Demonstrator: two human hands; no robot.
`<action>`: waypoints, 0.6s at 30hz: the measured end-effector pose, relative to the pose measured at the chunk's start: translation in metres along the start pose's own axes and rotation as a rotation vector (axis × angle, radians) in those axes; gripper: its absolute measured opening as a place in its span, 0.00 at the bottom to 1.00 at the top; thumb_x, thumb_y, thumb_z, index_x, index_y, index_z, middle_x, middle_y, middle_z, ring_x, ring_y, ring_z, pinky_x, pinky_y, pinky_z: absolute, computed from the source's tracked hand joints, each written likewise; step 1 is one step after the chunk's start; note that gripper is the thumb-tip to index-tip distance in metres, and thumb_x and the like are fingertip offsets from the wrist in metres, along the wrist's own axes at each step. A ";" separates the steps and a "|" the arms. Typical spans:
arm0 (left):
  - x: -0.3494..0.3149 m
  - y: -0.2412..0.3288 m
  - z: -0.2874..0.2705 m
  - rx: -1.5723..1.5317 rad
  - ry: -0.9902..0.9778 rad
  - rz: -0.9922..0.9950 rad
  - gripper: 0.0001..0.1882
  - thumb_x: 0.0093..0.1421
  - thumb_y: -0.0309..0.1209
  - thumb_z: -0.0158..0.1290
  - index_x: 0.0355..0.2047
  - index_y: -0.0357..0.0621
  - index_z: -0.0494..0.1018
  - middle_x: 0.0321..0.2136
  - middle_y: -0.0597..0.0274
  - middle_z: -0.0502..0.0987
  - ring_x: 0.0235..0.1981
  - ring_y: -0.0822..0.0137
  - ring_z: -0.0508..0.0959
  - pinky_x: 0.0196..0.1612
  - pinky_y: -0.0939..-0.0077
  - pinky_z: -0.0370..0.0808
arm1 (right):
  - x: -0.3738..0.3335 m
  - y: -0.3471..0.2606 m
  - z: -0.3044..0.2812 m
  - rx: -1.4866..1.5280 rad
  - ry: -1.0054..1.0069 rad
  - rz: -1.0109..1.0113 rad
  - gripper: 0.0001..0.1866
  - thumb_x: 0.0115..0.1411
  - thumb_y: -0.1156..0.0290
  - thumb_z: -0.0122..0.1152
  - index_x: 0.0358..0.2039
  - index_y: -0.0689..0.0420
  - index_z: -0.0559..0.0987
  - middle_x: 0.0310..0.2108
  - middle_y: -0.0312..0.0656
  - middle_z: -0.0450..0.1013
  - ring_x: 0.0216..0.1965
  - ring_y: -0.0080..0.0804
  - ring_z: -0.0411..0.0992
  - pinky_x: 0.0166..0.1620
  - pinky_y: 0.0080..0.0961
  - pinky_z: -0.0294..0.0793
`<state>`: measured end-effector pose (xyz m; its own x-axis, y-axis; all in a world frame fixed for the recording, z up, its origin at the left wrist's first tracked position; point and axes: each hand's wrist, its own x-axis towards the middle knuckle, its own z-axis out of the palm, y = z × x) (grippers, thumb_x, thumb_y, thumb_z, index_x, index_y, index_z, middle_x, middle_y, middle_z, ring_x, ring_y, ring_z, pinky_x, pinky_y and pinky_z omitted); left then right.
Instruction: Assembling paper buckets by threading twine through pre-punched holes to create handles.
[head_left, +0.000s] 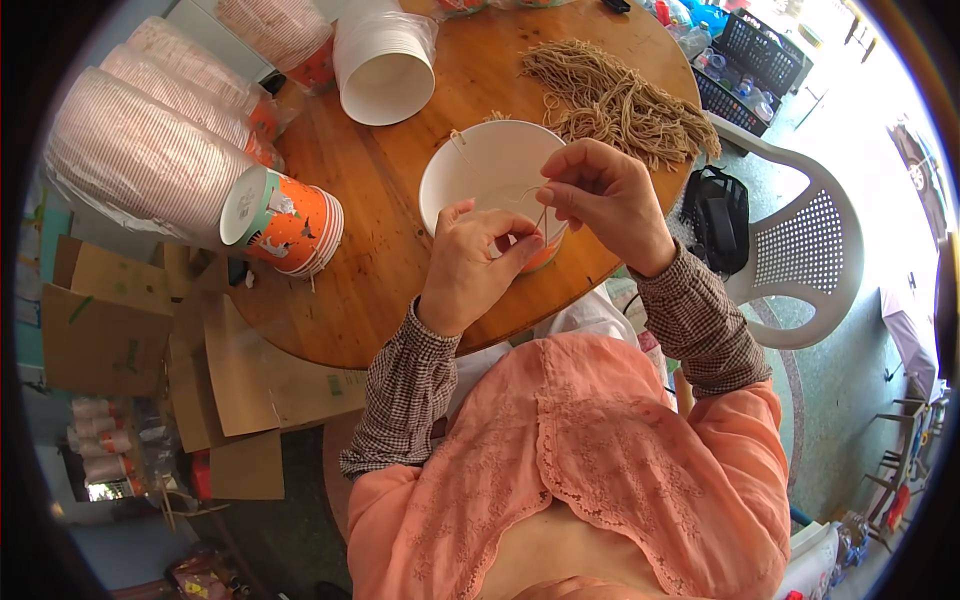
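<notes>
A large paper bucket [465, 185], white inside and orange outside, stands on the round wooden table in front of me. At its near right rim, my left hand [472, 262] is closed, thumb and forefinger pinching a thin tan cord [546, 222]. Just to the right and a little higher, my right hand [608, 200] pinches the same cord between thumb and fingertips. A short length runs between the two hands. Another bit of cord [458, 140] is fixed at the bucket's far left rim. Behind the bucket lies a big pile of tan cords [625, 95].
Left on the table [375, 190] lies a tilted stack of orange printed buckets [290, 222]. Long plastic-wrapped bucket stacks [140, 150] and a white bucket stack [388, 80] lie beyond. Cardboard boxes [110, 325] are at lower left; a white plastic chair [805, 240] stands at right.
</notes>
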<state>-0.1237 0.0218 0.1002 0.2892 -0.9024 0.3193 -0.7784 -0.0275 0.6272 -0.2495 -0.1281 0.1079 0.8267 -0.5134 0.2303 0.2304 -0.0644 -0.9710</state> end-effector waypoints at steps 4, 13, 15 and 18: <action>0.003 0.004 0.002 -0.049 0.030 0.005 0.08 0.57 0.36 0.59 0.31 0.46 0.78 0.26 0.73 0.79 0.23 0.74 0.73 0.58 0.60 0.58 | -0.002 0.007 0.005 -0.069 0.034 -0.136 0.07 0.56 0.77 0.64 0.35 0.62 0.76 0.27 0.35 0.76 0.27 0.18 0.74 0.32 0.15 0.74; 0.004 0.005 0.008 -0.099 0.082 0.052 0.07 0.57 0.35 0.57 0.30 0.46 0.77 0.25 0.71 0.78 0.25 0.72 0.75 0.56 0.59 0.59 | -0.007 0.007 0.010 -0.206 0.029 -0.186 0.07 0.56 0.74 0.63 0.35 0.62 0.77 0.26 0.35 0.75 0.27 0.17 0.73 0.31 0.16 0.74; 0.003 0.003 0.006 -0.076 0.054 0.078 0.06 0.58 0.34 0.55 0.30 0.45 0.77 0.24 0.68 0.78 0.26 0.69 0.76 0.56 0.61 0.59 | -0.006 0.007 0.006 -0.208 0.045 -0.192 0.07 0.57 0.74 0.63 0.34 0.62 0.77 0.26 0.35 0.75 0.27 0.17 0.72 0.32 0.16 0.73; 0.002 0.002 0.006 -0.087 0.050 0.055 0.06 0.58 0.32 0.55 0.29 0.44 0.76 0.25 0.67 0.78 0.28 0.67 0.77 0.56 0.62 0.59 | -0.003 0.005 0.000 0.057 0.141 -0.104 0.09 0.60 0.71 0.62 0.34 0.64 0.78 0.29 0.35 0.75 0.29 0.17 0.72 0.34 0.17 0.72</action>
<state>-0.1277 0.0171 0.0980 0.2767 -0.8791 0.3881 -0.7428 0.0606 0.6668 -0.2509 -0.1264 0.1022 0.7176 -0.6217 0.3138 0.3426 -0.0770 -0.9363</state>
